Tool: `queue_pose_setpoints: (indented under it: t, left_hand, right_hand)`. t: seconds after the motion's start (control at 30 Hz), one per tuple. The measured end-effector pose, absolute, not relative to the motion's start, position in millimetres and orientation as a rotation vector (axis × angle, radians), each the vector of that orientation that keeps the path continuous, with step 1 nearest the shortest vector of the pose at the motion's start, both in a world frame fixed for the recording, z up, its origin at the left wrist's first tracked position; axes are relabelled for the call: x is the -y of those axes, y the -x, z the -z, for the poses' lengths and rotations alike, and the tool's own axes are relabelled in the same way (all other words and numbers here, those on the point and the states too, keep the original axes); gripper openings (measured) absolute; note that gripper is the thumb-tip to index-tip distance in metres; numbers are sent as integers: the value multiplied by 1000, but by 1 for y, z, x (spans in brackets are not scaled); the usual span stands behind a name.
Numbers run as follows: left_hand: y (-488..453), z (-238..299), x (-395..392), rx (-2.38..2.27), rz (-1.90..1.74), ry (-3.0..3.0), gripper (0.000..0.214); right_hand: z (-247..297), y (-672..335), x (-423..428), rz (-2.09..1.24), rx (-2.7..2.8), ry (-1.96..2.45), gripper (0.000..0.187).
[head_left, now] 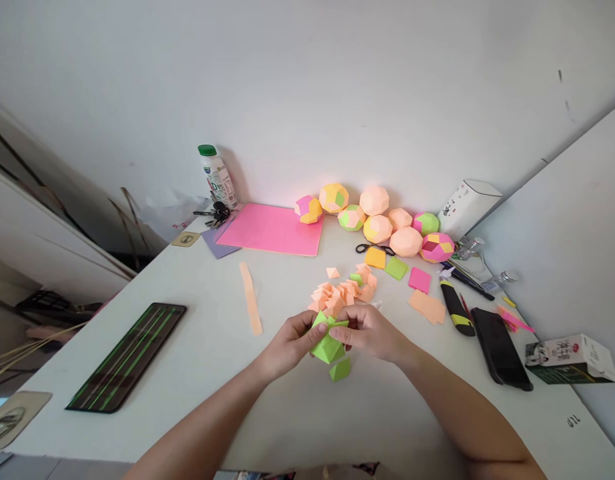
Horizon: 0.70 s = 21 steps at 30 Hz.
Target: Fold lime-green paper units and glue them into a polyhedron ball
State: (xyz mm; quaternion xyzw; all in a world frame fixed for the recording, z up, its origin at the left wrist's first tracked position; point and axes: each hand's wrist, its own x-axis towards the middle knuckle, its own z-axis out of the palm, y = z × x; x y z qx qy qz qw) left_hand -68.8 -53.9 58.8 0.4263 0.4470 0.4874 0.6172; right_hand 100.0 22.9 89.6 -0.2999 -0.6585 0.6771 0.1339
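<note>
Between both hands is a green folded-paper model (328,345) with faceted, pointed sides. My left hand (293,341) grips its left side, the thumb pressed on the front face. On the other side my right hand (370,331) pinches the upper right edge with thumb and fingers. Just below lies a loose green folded piece (340,369) on the table. Right behind the hands spreads a pile of peach folded paper pieces (332,295), with a small green piece (356,279) among them. The far side of the model and some fingertips are hidden.
Several finished paper balls (375,200) sit along the wall, near black scissors (361,249) and small paper stacks (396,268). A pink sheet (272,230), bottle (218,177) and dark tray (130,357) are leftward. Rightward lie a cutter (456,308), phone (501,347) and carton (567,360).
</note>
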Motion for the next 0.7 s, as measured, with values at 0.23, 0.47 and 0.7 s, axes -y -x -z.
queue_pose_setpoints:
  t: [0.23, 0.47, 0.7]
  left_hand:
    - [72, -62, 54, -737, -1054, -834, 24]
    - [71, -58, 55, -664, -1086, -771, 19]
    - [74, -55, 55, -706, -1128, -788, 22]
  right_hand:
    - [-88, -99, -23, -2079, 1841, 793, 32]
    - [-87, -98, -26, -2171, 1730, 723, 36]
    - [-92, -99, -26, -2118, 1606, 726, 33]
